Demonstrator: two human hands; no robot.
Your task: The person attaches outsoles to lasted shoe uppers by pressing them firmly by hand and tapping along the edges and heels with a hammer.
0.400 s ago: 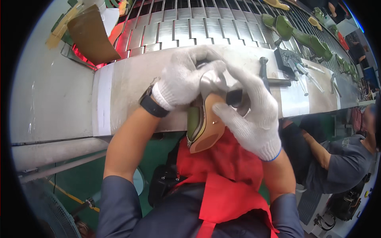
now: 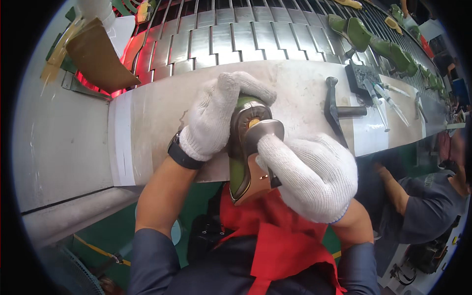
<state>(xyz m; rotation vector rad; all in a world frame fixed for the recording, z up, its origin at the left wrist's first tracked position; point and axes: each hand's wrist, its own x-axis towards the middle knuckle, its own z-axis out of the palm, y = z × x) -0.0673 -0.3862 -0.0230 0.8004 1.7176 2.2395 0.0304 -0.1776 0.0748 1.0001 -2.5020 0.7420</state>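
The left hand (image 2: 211, 115) is curving its gloved fingers around the toe end of a green shoe (image 2: 239, 172), holding it from the far and left sides. The right hand (image 2: 314, 179) is closing its gloved fingers around a metal tool (image 2: 265, 130), whose broad rounded face is resting over the shoe's underside, just behind the toe. Whether it is pressing there cannot be told.

A moment ago both hands were meeting over the toe and mostly hiding it; now the gathered leather there is showing, the right hand is sitting nearer the body, and its fingers are curling more tightly. The shoe is standing more in line with the body, its toe over the bench (image 2: 162, 128) and its other end reaching past the front edge, above the red apron (image 2: 290, 250).

On the bench to the right, a dark box (image 2: 359, 78) is sitting with clear syringes (image 2: 388, 103) lying against and beside it; its contents are too dark to tell. A hammer (image 2: 333, 110) is lying between the box and the hands. Beyond, more green shoes (image 2: 356, 34) are resting along the slatted metal conveyor (image 2: 255, 34).
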